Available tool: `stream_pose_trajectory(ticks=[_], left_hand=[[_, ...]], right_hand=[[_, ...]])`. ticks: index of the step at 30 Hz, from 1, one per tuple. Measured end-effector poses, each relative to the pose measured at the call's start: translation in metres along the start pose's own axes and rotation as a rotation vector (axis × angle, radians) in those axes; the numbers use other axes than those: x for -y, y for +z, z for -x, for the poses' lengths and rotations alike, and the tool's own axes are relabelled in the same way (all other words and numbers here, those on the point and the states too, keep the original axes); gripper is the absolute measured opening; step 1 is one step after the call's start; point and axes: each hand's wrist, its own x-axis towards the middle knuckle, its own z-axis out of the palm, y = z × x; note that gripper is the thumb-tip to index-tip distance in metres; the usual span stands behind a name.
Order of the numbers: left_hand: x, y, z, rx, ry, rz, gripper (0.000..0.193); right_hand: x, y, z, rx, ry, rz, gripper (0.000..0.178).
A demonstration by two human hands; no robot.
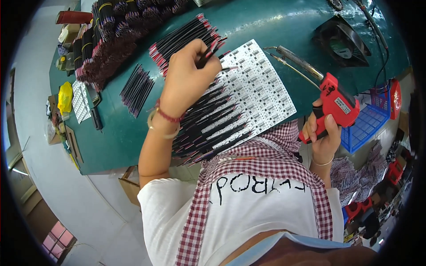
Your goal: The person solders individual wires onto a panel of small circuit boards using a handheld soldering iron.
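My left hand is closed on a few short black and red wires, above the upper left edge of a white circuit board panel. My right hand grips the handle of a red soldering gun. The gun's metal tip and thin feed tube reach left, over the panel's upper right corner. Rows of black wires lie along the panel's left part, their ends sticking out past its edge. Just beyond my left hand lies a pile of loose black and red wires.
A smaller wire bundle lies left on the green table. Large tied wire bundles are stacked at the far left. A black fan stands at the far right, near cables. A blue crate is beyond the table's right edge.
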Motion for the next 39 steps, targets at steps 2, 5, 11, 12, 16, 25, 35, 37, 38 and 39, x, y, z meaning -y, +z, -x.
stream_pose_trajectory(ticks=[2, 5, 11, 12, 16, 25, 35, 37, 38, 39], left_hand=[[-0.009, 0.000, 0.009, 0.002, 0.115, -0.144, 0.013], [0.016, 0.008, 0.001, -0.024, 0.205, -0.359, 0.015], [0.034, 0.020, -0.006, -0.024, 0.214, -0.454, 0.017], [0.038, 0.022, -0.008, -0.037, 0.202, -0.472, 0.016], [0.047, 0.026, -0.008, -0.074, 0.184, -0.477, 0.016], [0.044, 0.029, -0.006, -0.070, 0.195, -0.461, 0.016], [0.055, 0.031, -0.009, -0.103, 0.292, -0.436, 0.016], [0.057, 0.031, -0.010, -0.120, 0.332, -0.442, 0.016], [0.057, 0.031, -0.010, -0.121, 0.332, -0.442, 0.016], [0.057, 0.031, -0.010, -0.104, 0.291, -0.425, 0.016]], right_hand=[[0.003, 0.002, 0.002, -0.008, 0.005, 0.002, 0.038], [0.003, 0.005, 0.000, 0.033, 0.019, 0.025, 0.038], [-0.013, 0.017, -0.011, 0.023, 0.204, 0.057, 0.030], [-0.014, 0.019, -0.012, 0.022, 0.210, 0.058, 0.030], [-0.017, 0.032, -0.018, 0.027, 0.237, 0.108, 0.029], [-0.016, 0.035, -0.017, 0.037, 0.220, 0.245, 0.023], [-0.020, 0.033, -0.015, 0.028, 0.244, 0.301, 0.019], [-0.019, 0.035, -0.015, -0.002, 0.243, 0.295, 0.019], [-0.018, 0.036, -0.015, -0.001, 0.224, 0.267, 0.020], [-0.018, 0.036, -0.015, 0.001, 0.207, 0.239, 0.022]])
